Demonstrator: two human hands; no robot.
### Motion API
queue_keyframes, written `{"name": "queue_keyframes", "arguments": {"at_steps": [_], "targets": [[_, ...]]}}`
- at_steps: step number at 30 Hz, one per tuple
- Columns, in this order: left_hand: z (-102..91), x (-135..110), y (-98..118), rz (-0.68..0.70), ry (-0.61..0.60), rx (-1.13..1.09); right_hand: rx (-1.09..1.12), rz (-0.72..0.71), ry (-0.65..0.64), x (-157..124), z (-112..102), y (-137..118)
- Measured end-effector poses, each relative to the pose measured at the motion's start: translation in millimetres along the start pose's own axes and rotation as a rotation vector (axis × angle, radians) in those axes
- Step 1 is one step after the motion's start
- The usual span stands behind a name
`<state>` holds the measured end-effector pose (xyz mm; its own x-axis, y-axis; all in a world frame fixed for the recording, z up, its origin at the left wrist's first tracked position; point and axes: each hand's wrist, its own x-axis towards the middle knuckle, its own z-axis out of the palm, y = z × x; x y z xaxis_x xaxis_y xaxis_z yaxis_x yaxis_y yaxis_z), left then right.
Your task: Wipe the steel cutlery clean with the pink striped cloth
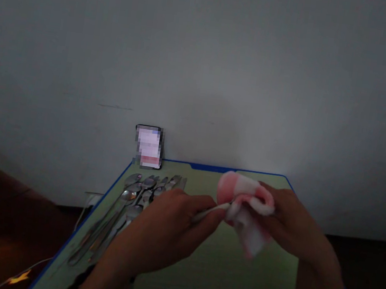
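My left hand (176, 228) is closed around the slim pale handle of a piece of cutlery (213, 210), gripped between thumb and fingers. The far end of that piece is hidden in a pink and white cloth (244, 187), so its kind does not show. On the right, my right hand (290, 220) is closed on the cloth, which folds around the covered end and hangs down in a loose flap. Several metal spoons (128, 196) and other cutlery lie in a pile to the left, partly hidden behind my left hand and forearm.
A phone (148, 147) with a lit, blurred screen leans against the wall (224, 72) at the back left. The light green table (230, 288) has a blue edge and meets the wall. A white cable (30, 267) runs beside it on the lower left.
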<state>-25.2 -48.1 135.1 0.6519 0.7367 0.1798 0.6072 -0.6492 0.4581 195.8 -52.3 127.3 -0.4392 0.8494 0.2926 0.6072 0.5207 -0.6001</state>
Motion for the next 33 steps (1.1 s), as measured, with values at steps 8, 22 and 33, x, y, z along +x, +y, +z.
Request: {"name": "queue_keyframes", "arguments": {"at_steps": [8,22,33], "targets": [[-4.9,-7,-18,-0.038,0.016,0.128,0.008,0.129,0.0,9,20,-6],[-7.2,-19,-33,-0.073,-0.288,0.14,0.047,0.252,-0.227,-3,10,-25],[-6.4,-13,-26,0.027,-0.226,0.195,-0.016,0.184,-0.072,3,6,-25]]}}
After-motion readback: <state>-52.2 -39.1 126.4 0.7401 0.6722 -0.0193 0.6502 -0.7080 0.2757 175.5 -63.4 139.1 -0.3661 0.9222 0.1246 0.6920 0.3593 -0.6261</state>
